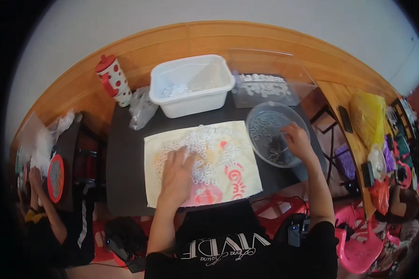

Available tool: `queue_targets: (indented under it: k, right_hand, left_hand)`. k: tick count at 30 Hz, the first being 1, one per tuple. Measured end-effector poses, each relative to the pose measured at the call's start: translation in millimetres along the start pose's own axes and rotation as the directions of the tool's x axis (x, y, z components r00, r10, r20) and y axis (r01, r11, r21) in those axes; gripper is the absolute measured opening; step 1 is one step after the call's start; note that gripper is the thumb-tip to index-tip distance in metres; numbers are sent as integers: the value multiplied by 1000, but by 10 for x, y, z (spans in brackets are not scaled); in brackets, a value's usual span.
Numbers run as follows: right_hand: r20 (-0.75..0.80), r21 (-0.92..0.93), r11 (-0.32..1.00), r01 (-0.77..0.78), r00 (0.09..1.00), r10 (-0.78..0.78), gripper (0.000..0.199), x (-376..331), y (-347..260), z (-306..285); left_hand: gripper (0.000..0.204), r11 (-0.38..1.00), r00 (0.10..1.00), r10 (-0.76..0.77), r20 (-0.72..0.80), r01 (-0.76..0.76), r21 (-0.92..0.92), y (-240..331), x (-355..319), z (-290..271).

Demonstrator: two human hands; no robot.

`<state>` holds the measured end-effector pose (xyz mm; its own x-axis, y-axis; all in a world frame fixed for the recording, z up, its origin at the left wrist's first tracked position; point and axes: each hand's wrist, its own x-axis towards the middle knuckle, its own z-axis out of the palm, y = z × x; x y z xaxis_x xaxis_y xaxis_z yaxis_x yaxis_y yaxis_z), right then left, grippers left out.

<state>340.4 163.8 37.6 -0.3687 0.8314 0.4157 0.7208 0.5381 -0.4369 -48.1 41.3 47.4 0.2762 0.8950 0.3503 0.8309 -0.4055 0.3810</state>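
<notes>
A cream cloth (251, 179) with pink and red print lies on the dark table, covered with many small white ring-shaped pieces (198, 144). My left hand (177, 174) rests palm down over these pieces, fingers stretched out and slightly apart. To the right stands a round clear plastic bowl (265, 109) holding many small, thin, dark metallic-looking bits (261, 129). At its right side, my right hand (297, 141) hangs over the bowl with the fingers curled together. What sits between those fingertips, if anything, is too small to make out.
Behind the cloth stand a white tub (186, 107), a clear bin (265, 100) with white round pieces, a plastic bag (142, 109) and a red-lidded spotted tumbler (116, 83). People work at both sides; a red tray (56, 179) lies left. A pink chair (361, 246) stands right.
</notes>
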Motion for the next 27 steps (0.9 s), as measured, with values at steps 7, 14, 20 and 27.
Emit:
queue_targets:
  k: [7, 14, 20, 27]
  right_hand:
    - [399, -187, 980, -68, 906, 139, 26, -43, -127, -276]
    - [469, 144, 973, -181, 878, 94, 18, 47, -184, 87]
    - [224, 263, 942, -211, 962, 153, 10, 176, -216, 102]
    - [156, 192, 954, -231, 967, 203, 11, 75, -281, -20]
  left_hand:
    - [38, 999, 997, -51, 56, 50, 11, -48, 6, 101]
    - [28, 987, 998, -62, 11, 63, -151, -39, 39, 107]
    - [19, 960, 979, -150, -139, 111, -257, -160, -45, 111]
    - [19, 891, 949, -290, -123, 221, -397, -250, -32, 90]
